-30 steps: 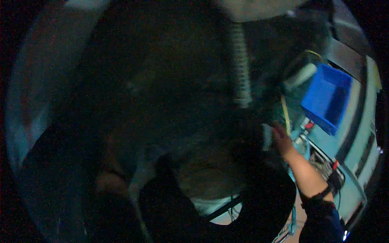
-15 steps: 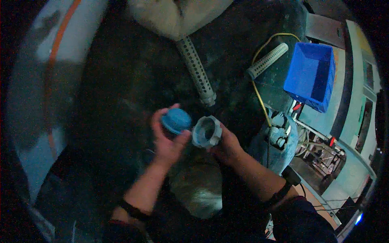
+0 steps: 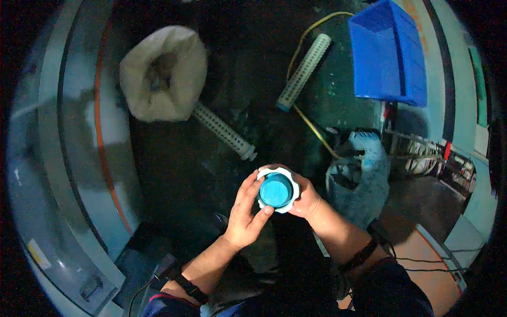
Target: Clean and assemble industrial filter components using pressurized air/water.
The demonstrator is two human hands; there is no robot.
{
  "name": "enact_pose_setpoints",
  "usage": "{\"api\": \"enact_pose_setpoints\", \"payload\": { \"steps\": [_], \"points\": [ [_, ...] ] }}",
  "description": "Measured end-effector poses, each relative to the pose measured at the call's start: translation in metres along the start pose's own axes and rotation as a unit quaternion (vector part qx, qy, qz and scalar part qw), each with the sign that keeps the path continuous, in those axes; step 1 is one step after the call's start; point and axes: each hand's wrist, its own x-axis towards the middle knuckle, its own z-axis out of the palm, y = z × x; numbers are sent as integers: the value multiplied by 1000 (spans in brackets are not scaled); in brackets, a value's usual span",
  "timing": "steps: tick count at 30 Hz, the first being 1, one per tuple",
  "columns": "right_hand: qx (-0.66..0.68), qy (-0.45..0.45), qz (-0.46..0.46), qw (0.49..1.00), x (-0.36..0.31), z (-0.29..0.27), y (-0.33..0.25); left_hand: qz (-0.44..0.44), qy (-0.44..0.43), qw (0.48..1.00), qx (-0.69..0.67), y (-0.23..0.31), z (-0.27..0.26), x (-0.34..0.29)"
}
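Note:
A round blue piece point(image 3: 275, 191), shaped like a cup or plug, sits inside a white ring with a scalloped edge point(image 3: 293, 179). Both are held together in front of me. My left hand point(image 3: 245, 214) curls round the left side, its thumb and fingertips on the blue piece and the ring's rim. From the right, my right hand point(image 3: 305, 196) grips the ring, with some fingers hidden behind it. Just beyond my hands lies a perforated tube point(image 3: 224, 129), its far end near a beige cloth bag point(image 3: 142, 79).
A second perforated tube point(image 3: 304, 71) lies farther right beside a yellow hose point(image 3: 314, 127). Beyond it stands a blue crate point(image 3: 375, 68). A pale sack with an opening point(image 3: 369, 185) is to my right. A grey-white wall with an orange stripe point(image 3: 100, 127) runs along the left.
The blue piece and the white ring were apart, one in each hand; now the blue piece is in the ring. My hands have come together, and the view has shifted.

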Motion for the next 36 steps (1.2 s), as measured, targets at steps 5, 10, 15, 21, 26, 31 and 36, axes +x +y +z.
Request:
{"api": "enact_pose_setpoints", "payload": {
  "steps": [5, 10, 15, 21, 26, 31, 36],
  "points": [
    [-252, -27, -72, 965, -27, 2, -74, -54, -44, 992, -101, 58, 12, 52],
    [-70, 43, -92, 992, -68, -28, -115, -79, -171, 982, -27, 56, -4, 117],
    [94, 200, -70, 973, -98, -64, -128, -132, -306, 908, 255, -7, 1, 208],
    [130, 136, -132, 973, -97, -170, -130, -8, -473, 733, 489, -92, 94, 350],
    [168, 129, -113, 971, -95, -183, -166, 223, -477, 604, 598, -198, 154, 421],
    [193, 177, -161, 952, -122, -206, -162, 368, -460, 413, 695, -261, 220, 443],
    [209, 183, -219, 935, -109, -208, -156, 447, -398, 384, 703, -325, 185, 468]
  ]
}}
